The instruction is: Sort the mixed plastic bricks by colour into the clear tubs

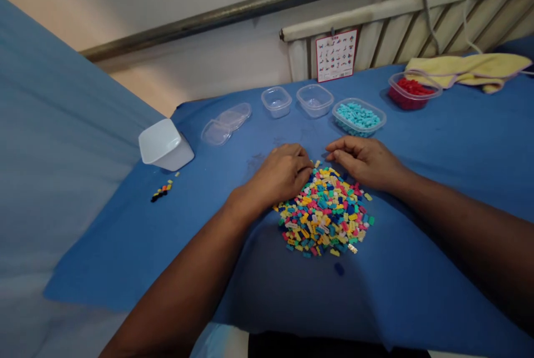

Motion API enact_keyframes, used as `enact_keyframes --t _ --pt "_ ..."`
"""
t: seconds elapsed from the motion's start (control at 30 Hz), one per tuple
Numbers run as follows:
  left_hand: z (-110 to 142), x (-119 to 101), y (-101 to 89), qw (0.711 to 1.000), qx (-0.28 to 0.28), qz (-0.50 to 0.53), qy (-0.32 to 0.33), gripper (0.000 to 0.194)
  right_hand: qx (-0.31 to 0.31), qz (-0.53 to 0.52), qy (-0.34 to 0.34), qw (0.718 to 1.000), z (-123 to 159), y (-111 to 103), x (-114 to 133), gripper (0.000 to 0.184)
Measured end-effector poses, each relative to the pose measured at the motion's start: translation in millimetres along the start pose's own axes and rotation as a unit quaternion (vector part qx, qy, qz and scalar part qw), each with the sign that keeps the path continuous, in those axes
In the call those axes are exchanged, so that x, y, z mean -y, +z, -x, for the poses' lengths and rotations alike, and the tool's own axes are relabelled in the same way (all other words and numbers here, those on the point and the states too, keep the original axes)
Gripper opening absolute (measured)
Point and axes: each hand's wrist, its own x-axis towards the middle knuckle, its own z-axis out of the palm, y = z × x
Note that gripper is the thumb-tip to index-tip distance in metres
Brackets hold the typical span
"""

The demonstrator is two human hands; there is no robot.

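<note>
Chart [336, 55] w/ illegible print. Turq. pcs [357, 114] in tub [383, 120], red pcs [413, 86] in 2nd tub [436, 90]. L hand [286, 172] at mixed-brick pile [327, 216], R hand [367, 161] adj.; fingers [345, 143] curled, can't tell if pinching.

A loose heap of small toy bricks [323, 216] is spread on the blue cloth [417, 291], slightly right of the scene's middle. Yellow, cream, pink, teal, green and dark blue are mixed together, and the pieces are tumbled at varied angles. Single bricks are scattered around the edges; a dark blue piece [339, 269] is set apart on the near side.
</note>
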Motion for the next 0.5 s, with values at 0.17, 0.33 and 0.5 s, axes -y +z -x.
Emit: enact_keyframes --t 0.17,0.33,0.5 --pt "-2.9 -3.0 -2.0 0.999 0.0 0.029 -0.037 0.024 0.001 0.015 -0.005 1.0 2.1 -1.6 2.8 0.029" --pt "-10.1 -6.2 2.5 0.998 -0.011 0.041 -0.047 0.013 0.011 0.025 -0.017 0.999 3.6 -2.0 3.9 0.028" --pt "-12.5 -6.3 9.1 0.997 -0.023 0.047 -0.053 0.008 0.019 0.037 -0.031 0.999 6.2 -2.3 9.2 0.028"
